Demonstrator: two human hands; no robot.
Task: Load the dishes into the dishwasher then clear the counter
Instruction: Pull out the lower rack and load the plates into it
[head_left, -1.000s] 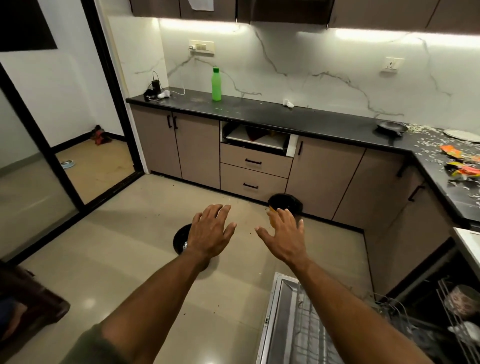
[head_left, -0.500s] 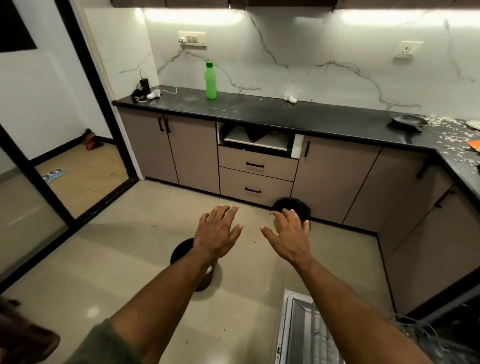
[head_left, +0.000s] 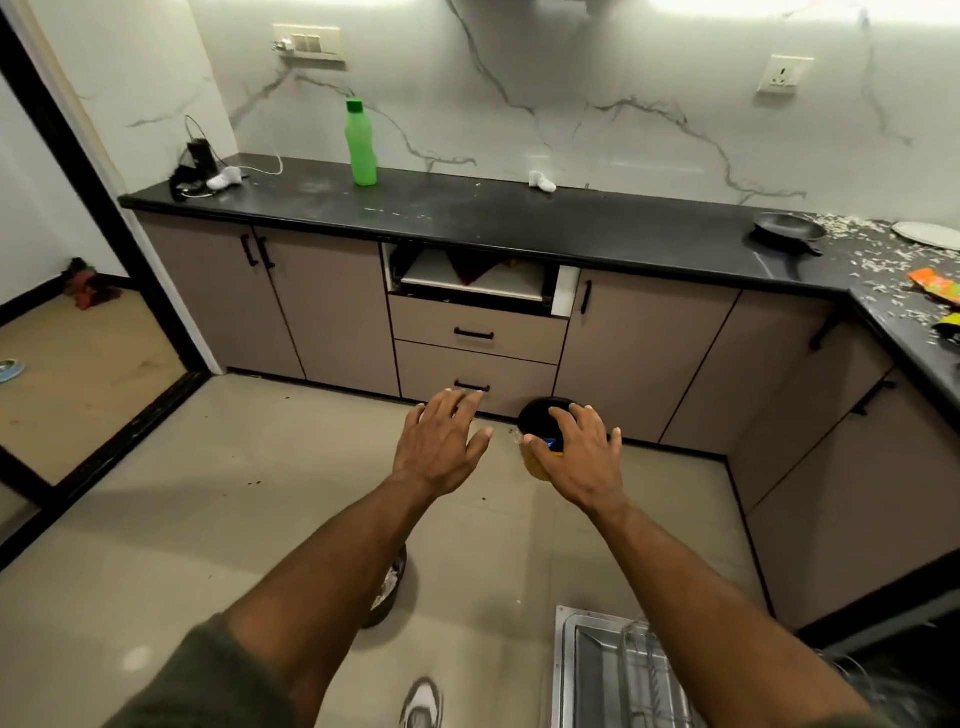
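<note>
currently the left hand (head_left: 441, 441) is held out over the floor (head_left: 208, 493), palm down, fingers straight and spread, holding nothing. the right hand (head_left: 582, 457) is likewise extended, fingers spread and slightly bent. a yellow object (head_left: 540, 465) with a blue mark shows under its thumb and palm. whether the hand grips it or it merely lies behind the hand cannot be determined, and what it is cannot be made out.

directly beyond the right fingers a black bin (head_left: 540, 415) stands on the floor against the lower cabinets (head_left: 332, 306), largely covered by the hand. a second bin (head_left: 389, 597) is mostly hidden beneath the left forearm (head_left: 322, 571); only a dark rim and some pale contents show.

the dishwasher (head_left: 571, 654) is at bottom right, door lowered, its wire rack (head_left: 644, 675) partly seen, cut off by the frame edge and the right forearm (head_left: 701, 582). its load cannot be made out.

on the black counter (head_left: 519, 218), well apart from both hands, a dark pan (head_left: 787, 231) sits near the corner, with a pale plate (head_left: 930, 234) beyond it clipped by the right edge. white scraps (head_left: 878, 254) are scattered around them, and an orange wrapper (head_left: 935, 283) lies partly out of frame. a green bottle (head_left: 361, 143) stands upright on the left stretch. an open drawer (head_left: 475, 280) under the counter holds unclear contents. a shoe (head_left: 423, 701) is cut by the bottom edge.
</note>
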